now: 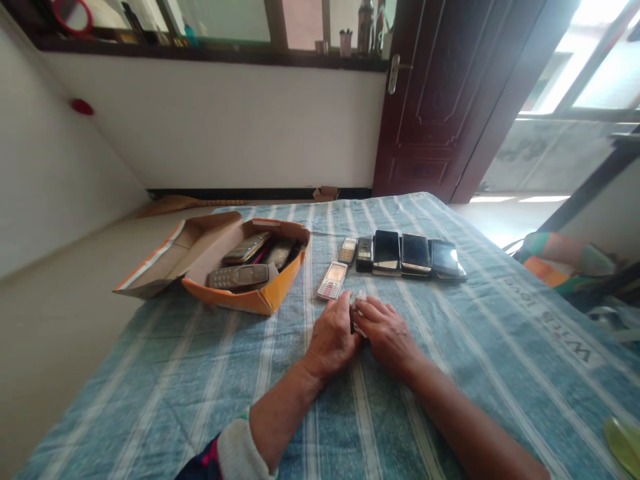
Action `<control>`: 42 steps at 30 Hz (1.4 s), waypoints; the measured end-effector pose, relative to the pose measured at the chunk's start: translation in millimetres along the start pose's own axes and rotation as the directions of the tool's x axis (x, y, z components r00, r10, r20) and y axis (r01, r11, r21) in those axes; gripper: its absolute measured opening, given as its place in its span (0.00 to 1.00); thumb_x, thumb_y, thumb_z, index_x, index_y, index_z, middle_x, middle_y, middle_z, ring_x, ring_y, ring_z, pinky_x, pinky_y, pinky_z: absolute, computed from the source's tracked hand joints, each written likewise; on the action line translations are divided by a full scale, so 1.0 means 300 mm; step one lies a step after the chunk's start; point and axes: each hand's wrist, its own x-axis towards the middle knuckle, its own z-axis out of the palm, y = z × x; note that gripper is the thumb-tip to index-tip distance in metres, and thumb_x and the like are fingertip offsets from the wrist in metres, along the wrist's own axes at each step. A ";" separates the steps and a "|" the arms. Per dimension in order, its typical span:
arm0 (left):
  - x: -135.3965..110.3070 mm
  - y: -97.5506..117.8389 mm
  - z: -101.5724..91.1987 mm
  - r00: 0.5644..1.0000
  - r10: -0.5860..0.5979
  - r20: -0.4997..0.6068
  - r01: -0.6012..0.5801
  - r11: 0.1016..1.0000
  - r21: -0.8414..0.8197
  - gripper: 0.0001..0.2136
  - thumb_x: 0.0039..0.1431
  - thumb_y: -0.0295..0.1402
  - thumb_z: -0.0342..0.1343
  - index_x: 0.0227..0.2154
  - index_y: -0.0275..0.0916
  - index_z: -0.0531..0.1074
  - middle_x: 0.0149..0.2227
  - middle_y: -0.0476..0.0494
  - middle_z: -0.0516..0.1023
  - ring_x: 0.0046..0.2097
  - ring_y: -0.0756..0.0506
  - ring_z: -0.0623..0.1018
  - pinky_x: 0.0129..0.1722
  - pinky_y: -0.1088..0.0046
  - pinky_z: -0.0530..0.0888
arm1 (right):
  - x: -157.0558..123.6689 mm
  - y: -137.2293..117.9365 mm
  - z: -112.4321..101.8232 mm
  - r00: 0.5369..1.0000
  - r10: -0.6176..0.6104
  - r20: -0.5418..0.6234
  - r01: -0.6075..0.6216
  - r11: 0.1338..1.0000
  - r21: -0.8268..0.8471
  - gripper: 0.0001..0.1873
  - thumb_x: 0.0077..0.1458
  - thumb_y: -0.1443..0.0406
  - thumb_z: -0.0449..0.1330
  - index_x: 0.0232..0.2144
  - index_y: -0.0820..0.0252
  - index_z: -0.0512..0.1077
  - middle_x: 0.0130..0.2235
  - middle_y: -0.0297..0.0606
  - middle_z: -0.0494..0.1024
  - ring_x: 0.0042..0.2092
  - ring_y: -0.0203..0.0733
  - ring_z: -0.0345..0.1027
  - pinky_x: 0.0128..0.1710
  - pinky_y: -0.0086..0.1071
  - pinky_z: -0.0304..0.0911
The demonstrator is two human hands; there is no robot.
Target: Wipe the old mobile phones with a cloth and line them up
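Observation:
My left hand (334, 339) is closed around a small dark object, mostly hidden by the fingers, so its kind cannot be told. Pressed against it from the right is my right hand (389, 332), its curled fingers over a crumpled white cloth or tissue (359, 324). Just beyond my left fingertips lies a pinkish-white keypad phone (332, 281). Behind that are a smaller keypad phone (347, 251) and a dark keypad phone (365, 255). To their right, touchscreen phones lie in a row: a black one (387, 250), a silver-edged one (415, 253) and a shiny one (445, 258).
An orange cardboard box (273, 298) with its lid folded open stands at the left, with several old phones inside, among them a grey keypad phone (239, 276). A blue striped cloth (210, 393) covers the table. Something yellowish-green (624, 441) sits at the lower right edge.

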 end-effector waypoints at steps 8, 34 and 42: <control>0.000 0.001 -0.005 1.000 -0.001 -0.006 0.001 1.000 0.026 0.31 0.45 0.28 0.60 0.54 0.37 0.59 0.41 0.42 0.75 0.46 0.40 0.75 0.48 0.60 0.73 | -0.039 0.098 -0.011 0.974 0.194 -0.118 -0.202 0.977 -0.065 0.18 0.62 0.73 0.47 0.25 0.61 0.72 0.29 0.39 0.71 0.34 0.42 0.63 0.32 0.32 0.62; 0.000 -0.001 -0.037 0.995 -0.038 0.089 0.045 0.996 -0.072 0.33 0.44 0.28 0.60 0.56 0.32 0.59 0.44 0.38 0.74 0.47 0.39 0.73 0.49 0.60 0.72 | -0.046 0.014 -0.013 0.987 0.152 -0.047 -0.156 0.984 -0.082 0.13 0.58 0.75 0.50 0.32 0.62 0.73 0.33 0.42 0.71 0.35 0.43 0.60 0.32 0.33 0.59; 0.039 -0.073 -0.139 0.894 0.102 0.437 0.123 0.880 -0.459 0.43 0.38 0.27 0.64 0.60 0.40 0.54 0.52 0.42 0.71 0.52 0.41 0.72 0.55 0.61 0.68 | -0.026 -0.006 -0.005 0.992 0.121 -0.036 -0.124 0.987 -0.100 0.12 0.58 0.75 0.51 0.31 0.63 0.73 0.34 0.44 0.72 0.36 0.45 0.60 0.32 0.34 0.59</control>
